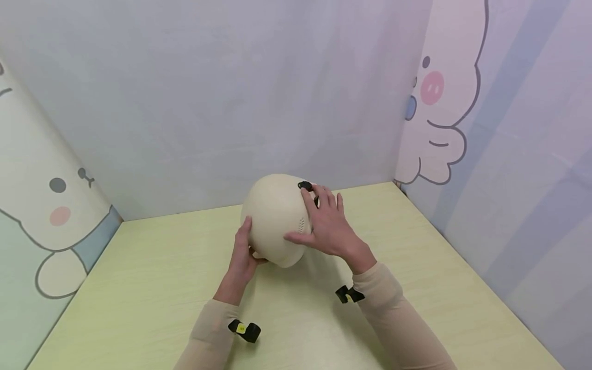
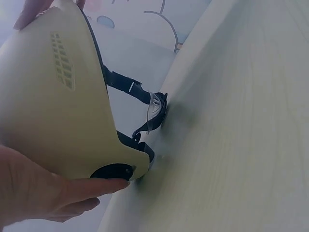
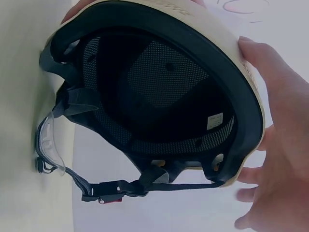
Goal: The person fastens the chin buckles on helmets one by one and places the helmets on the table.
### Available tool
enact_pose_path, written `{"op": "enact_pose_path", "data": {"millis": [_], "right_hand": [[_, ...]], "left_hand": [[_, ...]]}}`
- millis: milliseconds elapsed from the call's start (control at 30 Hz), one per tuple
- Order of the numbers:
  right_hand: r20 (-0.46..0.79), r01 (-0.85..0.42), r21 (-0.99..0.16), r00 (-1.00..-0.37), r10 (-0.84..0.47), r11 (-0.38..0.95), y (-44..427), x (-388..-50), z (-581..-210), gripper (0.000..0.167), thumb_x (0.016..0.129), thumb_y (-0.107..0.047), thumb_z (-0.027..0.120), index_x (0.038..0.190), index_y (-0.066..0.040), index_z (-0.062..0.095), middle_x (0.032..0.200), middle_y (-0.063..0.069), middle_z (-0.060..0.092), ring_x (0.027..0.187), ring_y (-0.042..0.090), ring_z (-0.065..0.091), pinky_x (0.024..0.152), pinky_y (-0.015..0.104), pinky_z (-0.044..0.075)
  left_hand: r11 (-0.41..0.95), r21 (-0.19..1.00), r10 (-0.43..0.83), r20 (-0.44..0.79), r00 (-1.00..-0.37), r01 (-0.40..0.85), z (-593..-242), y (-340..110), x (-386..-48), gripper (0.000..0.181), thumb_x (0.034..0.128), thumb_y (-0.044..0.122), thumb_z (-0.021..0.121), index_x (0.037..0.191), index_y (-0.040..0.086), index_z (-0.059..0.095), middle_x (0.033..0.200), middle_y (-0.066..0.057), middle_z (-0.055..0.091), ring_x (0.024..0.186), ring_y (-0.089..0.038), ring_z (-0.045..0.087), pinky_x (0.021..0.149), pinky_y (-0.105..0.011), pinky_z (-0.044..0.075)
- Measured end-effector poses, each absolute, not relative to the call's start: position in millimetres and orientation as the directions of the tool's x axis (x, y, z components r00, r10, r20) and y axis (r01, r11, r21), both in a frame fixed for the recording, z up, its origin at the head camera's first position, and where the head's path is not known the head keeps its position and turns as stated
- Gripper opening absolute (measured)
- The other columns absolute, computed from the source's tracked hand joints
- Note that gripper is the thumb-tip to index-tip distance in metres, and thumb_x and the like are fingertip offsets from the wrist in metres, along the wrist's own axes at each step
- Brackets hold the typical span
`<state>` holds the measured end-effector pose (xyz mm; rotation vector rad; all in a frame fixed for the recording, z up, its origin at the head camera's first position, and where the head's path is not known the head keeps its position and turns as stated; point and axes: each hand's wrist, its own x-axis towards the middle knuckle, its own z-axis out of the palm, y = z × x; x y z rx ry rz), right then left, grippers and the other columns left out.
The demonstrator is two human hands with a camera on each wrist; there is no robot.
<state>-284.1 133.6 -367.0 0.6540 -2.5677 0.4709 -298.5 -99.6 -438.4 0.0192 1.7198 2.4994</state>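
A cream helmet [image 1: 273, 216] is held tilted over the table between both hands. My left hand [image 1: 242, 252] grips its left side, the thumb on the smooth shell and the other fingers underneath, one along a black round part [image 2: 113, 171]. On the opposite side my right hand [image 1: 330, 226] holds the shell near its rim, thumb and fingers spread apart. The right wrist view looks into the dark padded liner [image 3: 169, 72]. A black chin strap [image 3: 116, 188] with a buckle and a clear chin piece [image 3: 49, 140] hangs from the rim, close to the tabletop.
The pale yellow wooden table [image 1: 162, 293] stands in a corner between fabric walls. Behind the helmet is a plain grey-blue backdrop [image 1: 222, 103]. Cartoon animals are printed on the left and right walls. A black camera band [image 1: 245, 330] sits on each sleeved wrist.
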Motion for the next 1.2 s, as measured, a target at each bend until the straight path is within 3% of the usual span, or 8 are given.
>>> {"op": "enact_pose_path", "data": {"millis": [133, 233, 500, 600, 967, 1200], "right_hand": [[0.508, -0.537, -0.221, -0.776, -0.373, 0.814, 134, -285, -367, 0.109, 0.076, -0.072, 0.07, 0.149, 0.0, 0.035, 0.163, 0.024, 0.002, 0.15, 0.043, -0.002, 0.116, 0.064, 0.008], [0.501, -0.566, -0.244, -0.769, -0.398, 0.787, 135, -285, -366, 0.108, 0.075, -0.069, 0.072, 0.145, 0.004, 0.033, 0.163, 0.026, 0.0, 0.15, 0.041, -0.004, 0.118, 0.057, 0.011], [0.493, -0.588, -0.266, -0.763, -0.417, 0.764, 137, -289, -372, 0.116, 0.076, -0.068, 0.074, 0.152, 0.003, 0.023, 0.158, 0.031, 0.015, 0.145, 0.043, 0.022, 0.11, 0.056, 0.035], [0.507, -0.585, -0.284, -0.764, -0.399, 0.76, 138, -292, -375, 0.114, 0.076, -0.066, 0.075, 0.154, 0.0, 0.025, 0.154, 0.03, 0.02, 0.138, 0.045, 0.03, 0.106, 0.058, 0.039], [0.428, -0.505, -0.498, -0.85, -0.307, 0.705, 138, -300, -381, 0.102, 0.077, -0.069, 0.072, 0.154, -0.015, 0.031, 0.149, 0.024, 0.017, 0.127, 0.038, 0.039, 0.096, 0.052, 0.048], [0.424, -0.495, -0.496, -0.855, -0.299, 0.713, 137, -303, -387, 0.105, 0.078, -0.068, 0.072, 0.156, -0.012, 0.028, 0.154, 0.024, 0.019, 0.136, 0.04, 0.03, 0.099, 0.059, 0.044]], "left_hand": [[-0.35, 0.933, 0.079, -0.059, -0.995, -0.083, -438, -99, -298, 0.073, 0.0952, 0.064, 0.049, 0.153, 0.028, 0.024, 0.151, -0.011, 0.029, 0.133, -0.041, 0.037, 0.093, -0.078, 0.033], [-0.351, 0.932, 0.064, -0.07, -0.996, -0.088, -436, -98, -298, 0.076, 0.0942, 0.065, 0.051, 0.151, 0.024, 0.022, 0.151, -0.012, 0.029, 0.134, -0.041, 0.036, 0.093, -0.078, 0.032], [-0.361, 0.929, 0.051, -0.069, -0.996, -0.083, -434, -96, -297, 0.085, 0.0938, 0.059, 0.057, 0.156, 0.021, 0.013, 0.153, -0.017, 0.027, 0.139, -0.04, 0.03, 0.094, -0.081, 0.028], [-0.351, 0.932, 0.043, -0.078, -0.996, -0.088, -434, -97, -296, 0.087, 0.0934, 0.057, 0.059, 0.157, 0.023, 0.01, 0.154, -0.017, 0.026, 0.139, -0.041, 0.031, 0.097, -0.078, 0.028], [-0.299, 0.95, 0.061, -0.076, -0.995, -0.091, -435, -100, -297, 0.085, 0.0939, 0.054, 0.059, 0.158, 0.028, 0.01, 0.156, -0.019, 0.023, 0.141, -0.044, 0.028, 0.097, -0.079, 0.027], [-0.3, 0.95, 0.049, -0.07, -0.996, -0.082, -434, -100, -296, 0.085, 0.0933, 0.051, 0.062, 0.158, 0.028, 0.011, 0.157, -0.019, 0.021, 0.14, -0.045, 0.026, 0.094, -0.08, 0.028]]}}
